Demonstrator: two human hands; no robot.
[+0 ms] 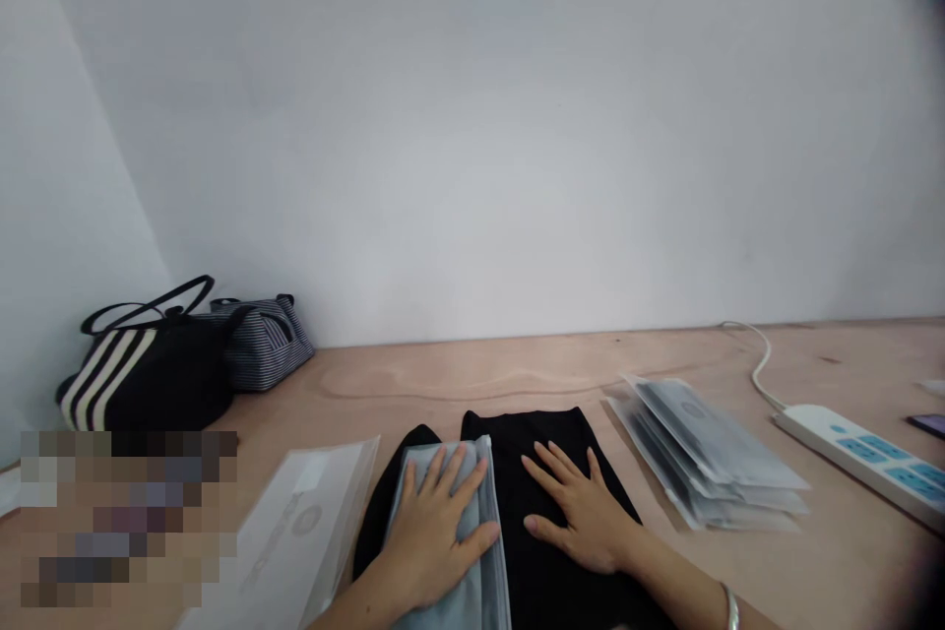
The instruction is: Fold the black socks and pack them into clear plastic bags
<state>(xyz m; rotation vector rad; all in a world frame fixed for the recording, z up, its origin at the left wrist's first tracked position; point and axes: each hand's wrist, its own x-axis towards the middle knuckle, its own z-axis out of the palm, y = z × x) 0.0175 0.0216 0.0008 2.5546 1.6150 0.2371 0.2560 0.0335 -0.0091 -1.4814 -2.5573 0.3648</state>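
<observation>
Left hand (435, 532) flat on pouch (483, 551) — right (583, 517), cloth (546, 581)

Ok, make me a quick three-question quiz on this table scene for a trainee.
1. What does the left hand rest on?
2. True or false: the right hand lies flat on the black cloth.
3. Which lies farther right, the stack of clear packets or the power strip?

Key: 1. A pale grey pouch. 2. True. 3. The power strip.
</observation>
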